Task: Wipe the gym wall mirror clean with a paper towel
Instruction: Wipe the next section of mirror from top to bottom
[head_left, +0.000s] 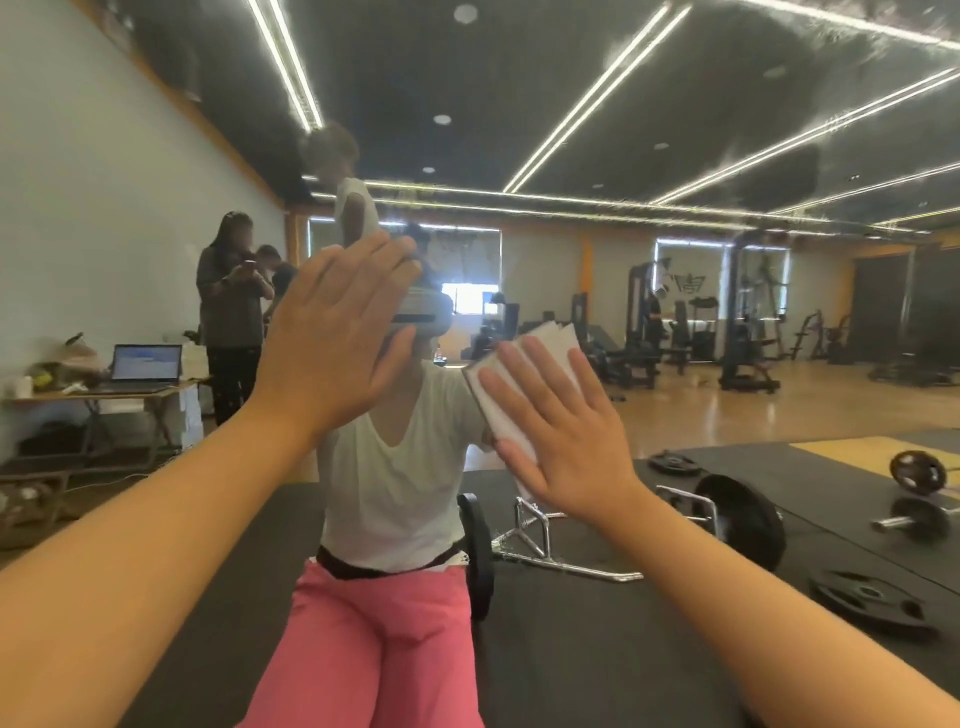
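Observation:
The wall mirror fills the whole view and reflects the gym and me in a white top and pink trousers. My right hand lies flat with straight fingers on a folded white paper towel, pressing it against the glass at centre right. The towel's upper end sticks out past my fingertips. My left hand is raised with fingers straight and together, flat at the mirror's surface left of the towel; whether it touches the glass I cannot tell.
All else is reflection: a barbell frame with weight plates on black mats, gym machines at the back right, a folding table with a laptop at left, and people standing beside it.

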